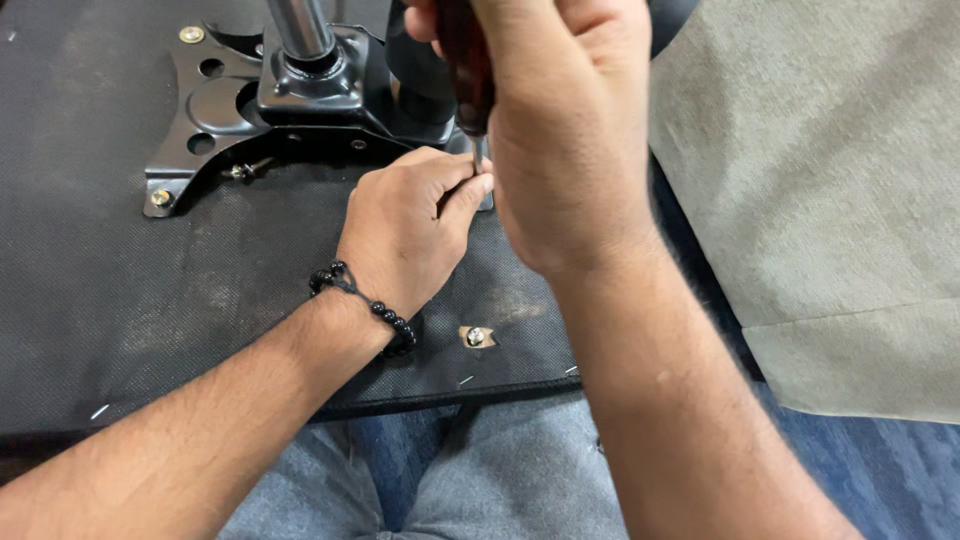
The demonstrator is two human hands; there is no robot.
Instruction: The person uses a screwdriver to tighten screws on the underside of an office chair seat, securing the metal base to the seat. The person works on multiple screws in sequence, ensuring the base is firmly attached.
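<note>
Underside of a chair seat, covered in black woven fabric, lying flat across the lap and filling most of the view. Grey-green upholstered cushion just beside it at the right edge. Black metal mounting plate bolted to the seat near the top, brass-coloured bolts at its corners, a chrome column rising upright from its middle. Right hand raised above the plate's near right corner, fingers wrapped tight around the dark red-brown handle of a screwdriver, held upright, its thin metal shaft pointing down toward the seat. Left hand, a black bead bracelet on the wrist, resting on the fabric right under the tool; thumb and forefinger pinched together around the shaft at its lower end, remaining fingers curled under. Tip itself hidden behind the fingers. Single small screw sitting in a torn patch of fabric near the front edge, apart from both hands.
</note>
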